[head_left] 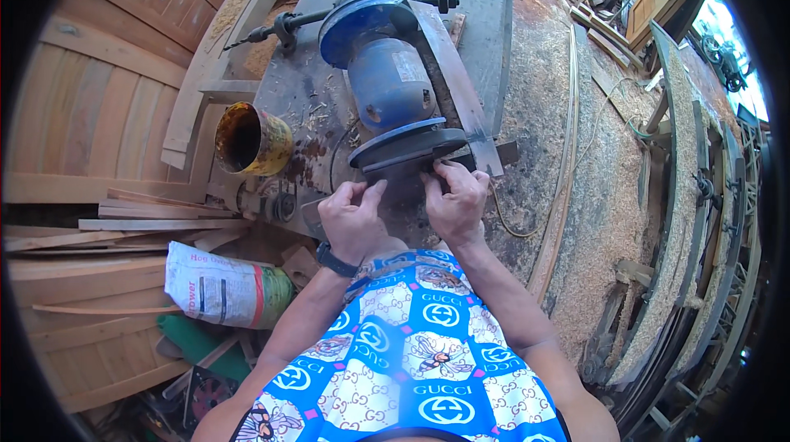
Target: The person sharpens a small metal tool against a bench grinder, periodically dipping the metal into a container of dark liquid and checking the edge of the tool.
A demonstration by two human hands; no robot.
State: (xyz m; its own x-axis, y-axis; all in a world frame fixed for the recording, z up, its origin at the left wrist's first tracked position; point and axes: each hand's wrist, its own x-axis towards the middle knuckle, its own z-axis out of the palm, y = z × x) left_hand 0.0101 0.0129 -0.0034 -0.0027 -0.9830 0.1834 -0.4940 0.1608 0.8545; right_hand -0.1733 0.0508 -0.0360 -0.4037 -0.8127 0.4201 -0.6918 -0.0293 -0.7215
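Note:
A blue bench grinder point(387, 80) stands on the worn bench, with its near wheel point(411, 141) facing me. Along the front of that wheel runs a dark, narrow flat bar point(401, 167), seemingly of metal. My left hand point(354, 213), with a dark watch on the wrist, pinches the bar's left end between thumb and fingers. At its right end my right hand point(457, 199) pinches too, close to the wheel's rim. The bar lies against or just in front of the wheel; whether it touches cannot be made out. Its underside is hidden.
A yellow, stained can point(253, 139) sits left of the grinder. A long flat metal strip point(461, 84) lies along the grinder's right side. Wooden panels point(99, 113) and a white sack point(222, 284) are at the left. Sawdust point(601, 220) covers the ground at the right.

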